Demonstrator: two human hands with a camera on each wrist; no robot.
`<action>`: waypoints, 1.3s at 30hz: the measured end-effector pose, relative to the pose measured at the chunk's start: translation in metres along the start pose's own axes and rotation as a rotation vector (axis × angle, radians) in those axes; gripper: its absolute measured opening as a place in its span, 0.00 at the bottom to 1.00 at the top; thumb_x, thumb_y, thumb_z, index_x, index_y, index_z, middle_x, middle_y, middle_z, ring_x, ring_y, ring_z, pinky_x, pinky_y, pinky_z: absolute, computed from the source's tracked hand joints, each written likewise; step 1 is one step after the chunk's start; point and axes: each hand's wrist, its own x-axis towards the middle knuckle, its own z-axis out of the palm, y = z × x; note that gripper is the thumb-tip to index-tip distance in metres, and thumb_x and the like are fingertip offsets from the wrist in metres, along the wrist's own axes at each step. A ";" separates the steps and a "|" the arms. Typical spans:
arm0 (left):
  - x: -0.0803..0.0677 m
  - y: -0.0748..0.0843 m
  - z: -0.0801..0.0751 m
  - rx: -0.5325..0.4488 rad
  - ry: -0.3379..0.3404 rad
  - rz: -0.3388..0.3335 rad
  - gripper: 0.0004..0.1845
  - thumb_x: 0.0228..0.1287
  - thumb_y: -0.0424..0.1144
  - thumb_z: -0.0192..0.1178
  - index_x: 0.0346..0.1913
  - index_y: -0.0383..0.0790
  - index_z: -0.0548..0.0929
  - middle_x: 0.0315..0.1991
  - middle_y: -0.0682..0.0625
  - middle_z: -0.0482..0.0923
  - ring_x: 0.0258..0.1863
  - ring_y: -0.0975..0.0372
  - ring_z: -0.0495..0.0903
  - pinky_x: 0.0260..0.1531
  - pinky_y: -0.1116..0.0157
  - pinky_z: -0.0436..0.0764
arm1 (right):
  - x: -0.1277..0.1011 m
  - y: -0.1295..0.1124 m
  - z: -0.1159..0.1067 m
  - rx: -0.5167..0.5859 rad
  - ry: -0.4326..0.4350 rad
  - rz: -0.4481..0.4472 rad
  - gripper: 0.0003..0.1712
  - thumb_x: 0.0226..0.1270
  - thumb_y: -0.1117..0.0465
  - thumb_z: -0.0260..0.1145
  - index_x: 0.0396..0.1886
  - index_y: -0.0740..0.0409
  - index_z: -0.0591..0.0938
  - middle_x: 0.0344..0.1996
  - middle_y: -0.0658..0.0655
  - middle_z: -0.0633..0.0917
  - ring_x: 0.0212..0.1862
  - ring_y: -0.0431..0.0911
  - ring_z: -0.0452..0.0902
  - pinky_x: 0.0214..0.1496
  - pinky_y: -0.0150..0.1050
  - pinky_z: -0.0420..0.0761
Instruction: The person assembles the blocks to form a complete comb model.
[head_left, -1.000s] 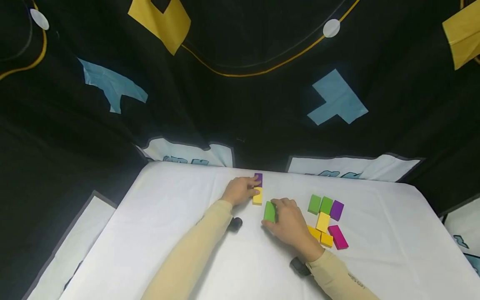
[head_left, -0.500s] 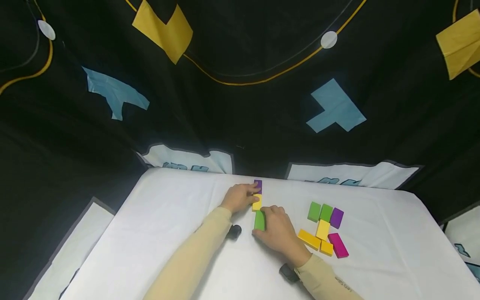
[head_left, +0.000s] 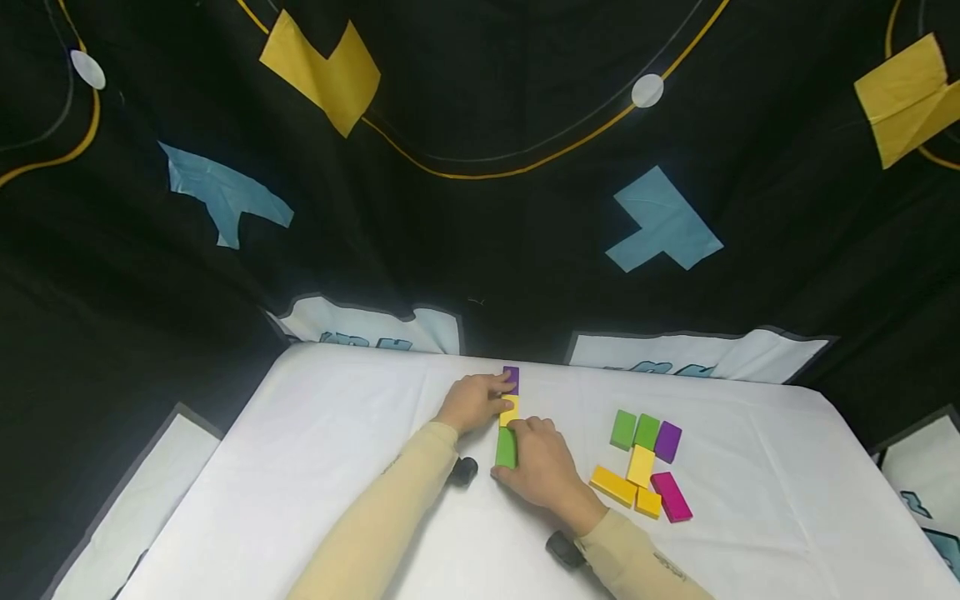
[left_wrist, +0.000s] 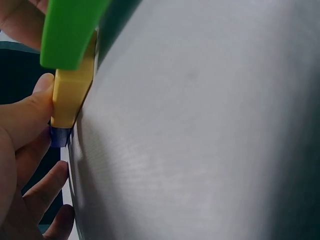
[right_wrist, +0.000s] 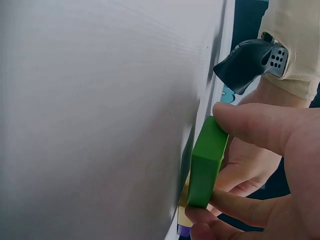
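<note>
Pinching green block [head_left: 506, 447] with right hand [head_left: 543, 468] | long axis in line with yellow block [head_left: 510, 411] | left hand [head_left: 471, 401] fingers pressing the yellow, toward the table's [head_left: 315, 433] far edge

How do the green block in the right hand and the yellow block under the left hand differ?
The green block is nearest the person in the line; the yellow block sits in the middle, against the purple block. The right hand pinches green; the left hand steadies yellow. Both lie flat on the white table.
</note>
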 end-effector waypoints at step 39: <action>-0.001 -0.001 -0.002 0.023 0.012 0.053 0.22 0.67 0.46 0.66 0.63 0.50 0.82 0.68 0.52 0.73 0.69 0.50 0.71 0.70 0.48 0.67 | -0.011 0.007 -0.007 -0.067 0.029 -0.113 0.20 0.60 0.53 0.75 0.50 0.57 0.88 0.44 0.59 0.88 0.43 0.53 0.81 0.45 0.48 0.83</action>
